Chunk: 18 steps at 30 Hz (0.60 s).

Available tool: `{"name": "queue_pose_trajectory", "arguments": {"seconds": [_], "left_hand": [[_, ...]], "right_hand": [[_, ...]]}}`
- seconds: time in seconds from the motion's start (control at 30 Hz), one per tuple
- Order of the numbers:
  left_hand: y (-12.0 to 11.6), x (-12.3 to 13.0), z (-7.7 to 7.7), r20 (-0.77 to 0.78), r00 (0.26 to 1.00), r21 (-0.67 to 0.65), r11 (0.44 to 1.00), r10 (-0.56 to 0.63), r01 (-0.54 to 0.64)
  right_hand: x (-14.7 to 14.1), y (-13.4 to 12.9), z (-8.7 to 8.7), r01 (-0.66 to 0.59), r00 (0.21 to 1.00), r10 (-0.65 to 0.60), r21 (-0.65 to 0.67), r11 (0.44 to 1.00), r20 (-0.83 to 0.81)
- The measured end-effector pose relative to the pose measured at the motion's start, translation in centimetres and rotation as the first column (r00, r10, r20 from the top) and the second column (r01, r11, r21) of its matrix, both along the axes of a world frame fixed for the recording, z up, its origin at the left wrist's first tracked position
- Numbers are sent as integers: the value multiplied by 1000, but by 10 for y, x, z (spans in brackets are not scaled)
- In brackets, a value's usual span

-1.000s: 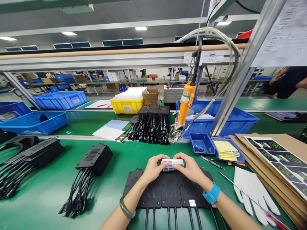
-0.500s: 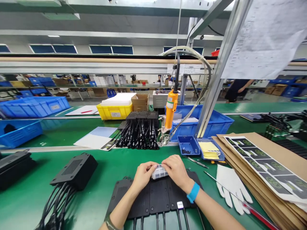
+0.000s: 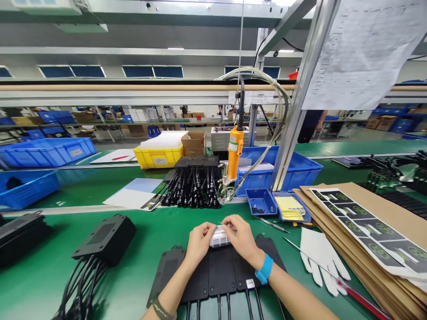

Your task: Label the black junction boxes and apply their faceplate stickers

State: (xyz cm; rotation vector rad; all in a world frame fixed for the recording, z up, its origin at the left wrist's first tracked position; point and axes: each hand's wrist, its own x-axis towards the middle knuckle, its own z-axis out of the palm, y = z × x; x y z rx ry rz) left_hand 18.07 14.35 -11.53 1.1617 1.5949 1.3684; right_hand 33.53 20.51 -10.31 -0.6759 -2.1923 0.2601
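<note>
Both hands hold a curved sheet of small white labels (image 3: 219, 239) above a row of black boxes with cables (image 3: 221, 272). My left hand (image 3: 199, 242) pinches its left edge. At the opposite side, the fingers of my right hand (image 3: 240, 234) are closed on the sheet's right end; whether a single label is between the fingertips, I cannot tell. A small white label (image 3: 250, 283) is stuck on a box near the right, beside its cables. The boxes lie side by side on the green bench, cables toward me.
Another black box (image 3: 105, 238) stands to the left. A white glove (image 3: 322, 255), a red-handled screwdriver (image 3: 358, 300), tweezers (image 3: 271, 225) and small blue bins (image 3: 261, 202) are at right. An orange power screwdriver (image 3: 235, 153) hangs over cabled boxes (image 3: 196, 182). Cardboard sheets (image 3: 333, 222) are stacked at far right.
My right hand has shifted slightly left over the label sheet, its fingers covering more of the right end. The sheet looks more curled. The view has moved a little.
</note>
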Motion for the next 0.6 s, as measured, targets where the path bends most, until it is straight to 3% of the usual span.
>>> {"name": "queue_pose_trajectory", "arguments": {"seconds": [0.13, 0.37, 0.6], "left_hand": [[-1, 5, 1, 2, 1000, 33, 999, -14, 14], [-4, 8, 1, 223, 959, 22, 984, -178, 177], [-5, 6, -3, 306, 937, 8, 985, -168, 174]], "right_hand": [[-3, 1, -2, -51, 999, 52, 19, 998, -17], [-8, 4, -12, -37, 999, 39, 108, 993, -24], [-7, 4, -16, -85, 995, 88, 79, 993, -37]]}}
